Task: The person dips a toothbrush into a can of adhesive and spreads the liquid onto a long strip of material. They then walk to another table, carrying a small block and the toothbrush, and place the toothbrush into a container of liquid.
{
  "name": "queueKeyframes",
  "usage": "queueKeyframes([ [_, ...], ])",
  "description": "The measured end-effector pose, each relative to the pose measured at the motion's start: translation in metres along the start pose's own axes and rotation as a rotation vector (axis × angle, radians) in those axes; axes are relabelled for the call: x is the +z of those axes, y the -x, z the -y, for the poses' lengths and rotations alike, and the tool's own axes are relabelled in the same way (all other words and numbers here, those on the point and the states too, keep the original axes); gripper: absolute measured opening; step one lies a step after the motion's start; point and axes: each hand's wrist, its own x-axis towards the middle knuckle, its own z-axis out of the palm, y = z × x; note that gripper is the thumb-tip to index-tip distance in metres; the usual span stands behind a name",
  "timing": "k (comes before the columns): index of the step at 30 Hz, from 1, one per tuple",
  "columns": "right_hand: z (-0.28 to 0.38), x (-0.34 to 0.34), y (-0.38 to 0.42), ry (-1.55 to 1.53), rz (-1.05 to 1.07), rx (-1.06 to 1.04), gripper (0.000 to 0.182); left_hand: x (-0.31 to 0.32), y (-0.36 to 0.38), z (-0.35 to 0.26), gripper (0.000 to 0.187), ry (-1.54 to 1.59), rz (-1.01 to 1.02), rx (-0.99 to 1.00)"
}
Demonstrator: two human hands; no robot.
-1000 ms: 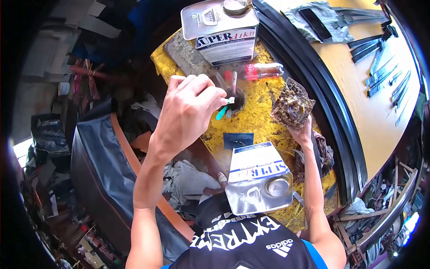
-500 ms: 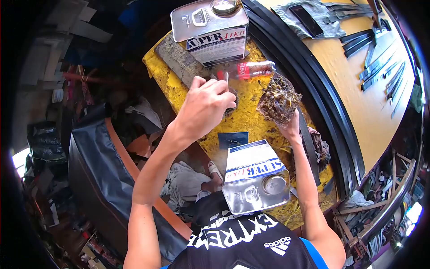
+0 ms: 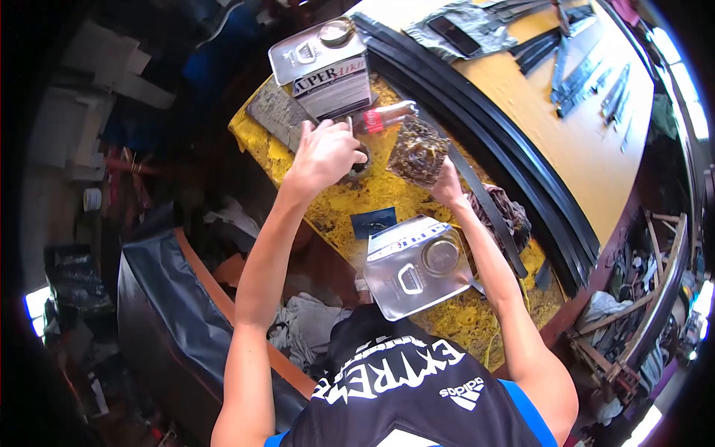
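Observation:
My right hand [image 3: 448,183] grips a brown, glossy, crusted block-like thing [image 3: 418,151] from its near right side, above the yellow-stained bench. My left hand [image 3: 325,155] is closed, palm down, over a dark round thing [image 3: 360,158] on the bench; a thin pale tip shows by its fingers, and what they hold is hidden. A Coca-Cola bottle [image 3: 381,118] lies on its side just beyond both hands. Behind it stands a tin of contact cement [image 3: 331,82]. Another metal tin [image 3: 418,267] is close to my body, beside a small dark blue square [image 3: 374,222].
Long black strips [image 3: 491,141] run along the right of the yellow-stained bench [image 3: 328,212]. A crumpled cloth [image 3: 508,216] lies right of my right hand. A phone [image 3: 454,36] and cut black strips [image 3: 577,86] rest on the tan board [image 3: 588,164]. Black sheeting [image 3: 186,298] hangs at left.
The view has shifted, so the bench things sit further left. My right hand still grips the crusted thing, now turned to show a squarer face. My left hand stays over the dark round thing.

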Motion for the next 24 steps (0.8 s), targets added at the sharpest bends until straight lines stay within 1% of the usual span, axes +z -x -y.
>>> queueKeyframes([
  [1,-0.038,-0.002,-0.003,-0.19,0.019,0.054,0.049,-0.014,0.001,-0.009,0.023,0.005,0.052,-0.085],
  [2,-0.032,-0.007,-0.005,-0.179,-0.001,0.041,0.049,-0.025,0.008,-0.017,0.027,0.013,-0.119,-0.084],
  [4,-0.021,-0.005,-0.003,0.201,0.032,-0.143,0.049,-0.03,0.024,-0.008,0.031,0.208,-0.342,-0.058],
  [5,-0.041,-0.009,-0.006,0.226,0.031,-0.137,0.05,-0.033,0.035,-0.007,0.026,0.213,-0.504,0.013],
  [6,-0.034,-0.012,-0.005,0.234,0.02,-0.151,0.05,-0.038,0.05,-0.011,0.026,0.21,-0.516,0.027],
  [8,-0.018,-0.011,-0.002,0.297,0.051,-0.039,0.055,-0.046,0.087,-0.02,0.021,0.341,-0.564,-0.047],
  [9,-0.021,-0.013,-0.003,0.299,0.046,-0.053,0.055,-0.046,0.104,-0.021,0.019,0.299,-0.596,-0.017],
  [11,-0.045,-0.019,-0.005,0.081,0.098,0.027,0.071,-0.037,0.138,-0.012,0.019,0.343,-0.607,-0.025],
  [12,-0.048,-0.025,-0.003,0.081,0.087,0.017,0.071,-0.029,0.155,-0.007,0.018,0.399,-0.604,-0.038],
  [14,-0.049,-0.038,0.013,0.384,-0.052,-0.079,0.085,-0.011,0.188,0.004,0.018,0.541,-0.608,-0.112],
  [15,-0.021,-0.042,0.031,0.325,-0.036,-0.039,0.089,-0.002,0.205,0.008,0.018,0.597,-0.578,-0.193],
  [16,-0.028,-0.05,0.042,0.334,-0.113,-0.023,0.079,0.012,0.219,0.014,0.019,0.621,-0.576,-0.231],
  [18,0.017,-0.058,0.085,0.309,-0.203,0.087,0.06,0.035,0.245,0.021,0.019,0.713,-0.512,-0.35],
  [19,0.032,-0.059,0.109,0.302,-0.305,0.063,0.037,0.046,0.254,0.021,0.019,0.717,-0.487,-0.366],
  [20,0.034,-0.062,0.135,0.292,-0.419,0.015,0.02,0.058,0.264,0.021,0.019,0.722,-0.456,-0.384],
  [21,0.036,-0.066,0.167,0.292,-0.495,0.014,0.017,0.078,0.272,0.025,0.018,0.769,-0.432,-0.389],
  [22,0.037,-0.07,0.201,0.296,-0.574,0.013,0.015,0.102,0.278,0.033,0.015,0.696,-0.412,-0.314],
  [24,0.032,-0.072,0.284,0.242,-0.717,-0.007,0.014,0.146,0.285,0.03,0.012,0.749,-0.256,-0.322],
])
